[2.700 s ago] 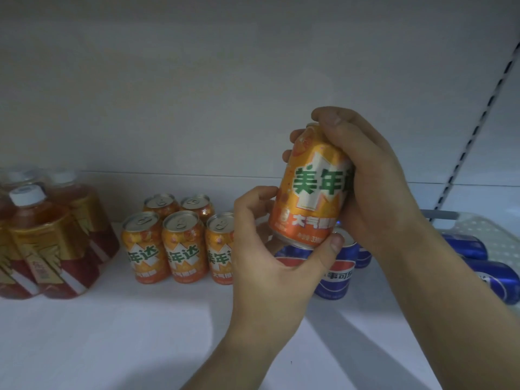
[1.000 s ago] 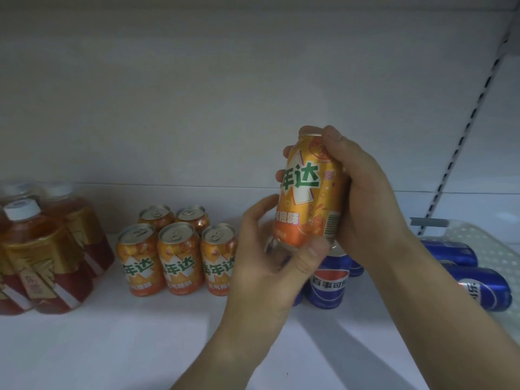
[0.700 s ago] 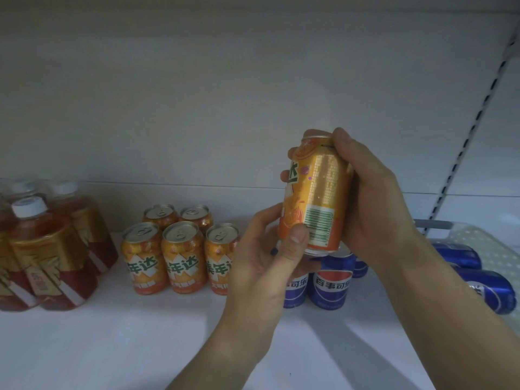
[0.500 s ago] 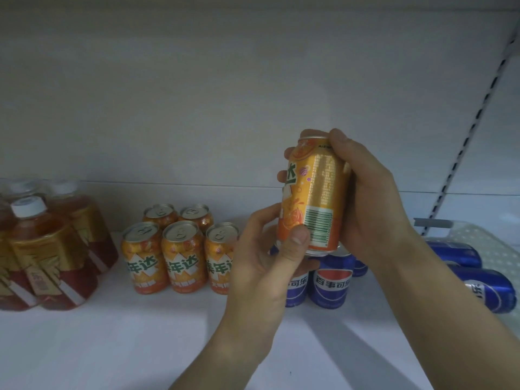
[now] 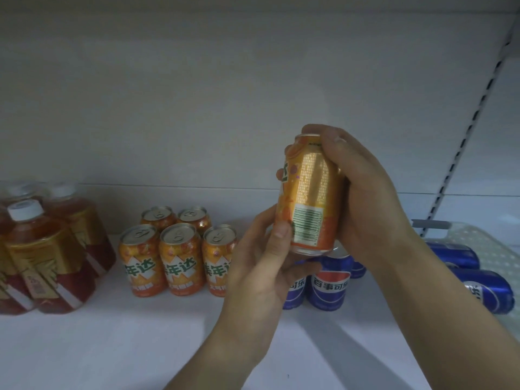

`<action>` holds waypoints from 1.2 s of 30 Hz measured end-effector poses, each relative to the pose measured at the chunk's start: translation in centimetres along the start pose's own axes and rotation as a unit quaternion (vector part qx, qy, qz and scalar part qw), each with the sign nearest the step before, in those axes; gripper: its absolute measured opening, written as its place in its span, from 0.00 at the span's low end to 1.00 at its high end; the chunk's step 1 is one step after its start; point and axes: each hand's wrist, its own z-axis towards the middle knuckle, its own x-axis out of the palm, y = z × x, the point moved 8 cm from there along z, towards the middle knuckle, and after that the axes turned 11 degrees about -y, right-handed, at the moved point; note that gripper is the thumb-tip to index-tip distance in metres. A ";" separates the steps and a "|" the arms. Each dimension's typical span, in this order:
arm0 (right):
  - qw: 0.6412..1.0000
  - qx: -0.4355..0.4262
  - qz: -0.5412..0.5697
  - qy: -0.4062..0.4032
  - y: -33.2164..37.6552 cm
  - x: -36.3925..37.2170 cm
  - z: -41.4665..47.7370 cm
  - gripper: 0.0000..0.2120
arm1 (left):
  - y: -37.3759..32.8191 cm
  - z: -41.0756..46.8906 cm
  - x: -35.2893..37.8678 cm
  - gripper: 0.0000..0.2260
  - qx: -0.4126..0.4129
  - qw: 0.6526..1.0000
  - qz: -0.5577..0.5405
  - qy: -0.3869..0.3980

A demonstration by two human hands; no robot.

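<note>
Far left: tea bottles with white caps and gold labels are standing in a cluster on the white shelf.

Right of them: five shelved orange cans are standing upright in two rows, three in front and two behind, packed close together.

Centre: the left hand is reaching up from below. Its thumb is pressing the lower side of the held can just beside the barcode, and its fingers are curling under the base.

The held can is hanging upright in the air, above the shelf, with barcode and fine print facing the camera.

The right hand is wrapping the held can from the right, fingertips showing at its left edge, thumb lying over the top rim.

Below: upright blue cans are standing on the shelf, partly hidden by the left hand.

Far right: two lying blue cans are resting on their sides in a pale tray.
</note>
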 end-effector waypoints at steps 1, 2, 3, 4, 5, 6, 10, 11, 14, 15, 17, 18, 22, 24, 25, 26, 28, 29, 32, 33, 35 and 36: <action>1.000 0.000 0.002 0.000 0.0 0.0 -0.1 0.21 | -0.1 -0.1 0.3 0.34 0.013 1.000 0.023 0.003; 1.000 0.002 0.001 0.002 -0.1 0.1 -0.2 0.20 | -0.1 -0.2 0.4 0.34 0.033 0.998 0.050 -0.001; 1.000 0.004 -0.002 0.007 -0.3 0.3 -0.3 0.20 | -0.1 -0.3 0.3 0.32 0.054 0.996 0.070 -0.013; 1.000 0.005 -0.009 0.011 -0.5 0.5 -0.3 0.20 | -0.2 -0.4 0.2 0.30 0.068 0.994 0.080 -0.028; 1.000 0.006 -0.016 0.013 -0.7 0.6 -0.3 0.20 | -0.3 -0.4 0.1 0.28 0.074 0.994 0.079 -0.032; 1.000 0.008 -0.019 0.012 -0.8 0.5 -0.3 0.20 | -0.2 -0.5 0.3 0.26 0.068 0.995 0.063 -0.020; 1.000 0.028 -0.001 0.012 -1.0 0.0 0.0 0.20 | 0.3 -0.3 0.4 0.25 -0.006 1.000 0.004 0.026; 0.999 0.029 0.000 0.013 -1.0 0.0 0.0 0.20 | 0.3 -0.2 0.2 0.25 -0.011 1.000 0.005 0.027; 1.000 0.025 0.007 0.014 -1.0 0.0 0.0 0.18 | 0.1 -0.1 0.0 0.26 -0.003 0.999 0.039 0.020; 1.000 0.022 0.008 0.013 -1.0 0.1 0.0 0.17 | -0.2 -0.1 -0.1 0.27 0.019 0.997 0.073 0.011; 1.000 0.015 0.002 0.009 -1.2 0.1 -0.1 0.17 | -1.1 -0.2 -0.2 0.34 0.086 0.984 0.157 -0.024; 1.000 0.014 0.000 0.009 -1.4 0.2 -0.2 0.17 | -1.5 -0.3 -0.3 0.36 0.116 0.975 0.186 -0.046; 1.000 0.024 0.005 0.016 -2.0 0.4 -0.2 0.20 | -1.7 -0.7 -0.8 0.34 0.171 0.958 0.206 -0.099; 0.999 0.034 0.013 0.019 -2.2 0.5 -0.1 0.21 | -1.9 -0.9 -1.0 0.35 0.194 0.948 0.225 -0.117; 0.999 0.039 0.017 0.022 -2.3 0.6 -0.1 0.22 | -2.0 -1.0 -1.1 0.35 0.206 0.942 0.234 -0.123; 0.999 0.041 0.020 0.026 -2.4 0.8 -0.1 0.22 | -2.1 -1.1 -1.1 0.35 0.212 0.939 0.241 -0.125; 0.999 0.040 0.013 0.028 -2.5 0.8 0.0 0.20 | -2.1 -0.9 -1.0 0.33 0.200 0.945 0.228 -0.119; 0.999 0.036 0.006 0.026 -2.5 0.8 0.1 0.19 | -1.9 -0.7 -0.9 0.30 0.176 0.958 0.197 -0.108; 0.999 0.033 0.000 0.026 -2.3 0.6 0.1 0.18 | -0.4 -0.1 -0.8 0.25 0.044 0.995 0.073 -0.057; 0.999 0.031 0.003 0.023 -2.1 0.5 0.2 0.18 | 0.0 0.0 -0.9 0.26 0.020 0.997 0.063 -0.044; 1.000 0.024 0.009 0.013 -1.6 0.2 0.2 0.18 | -0.1 0.1 -0.9 0.28 0.021 0.996 0.084 -0.033; 1.000 0.019 0.007 0.009 -1.5 0.1 0.2 0.17 | -0.4 0.1 -0.9 0.30 0.041 0.992 0.112 -0.036</action>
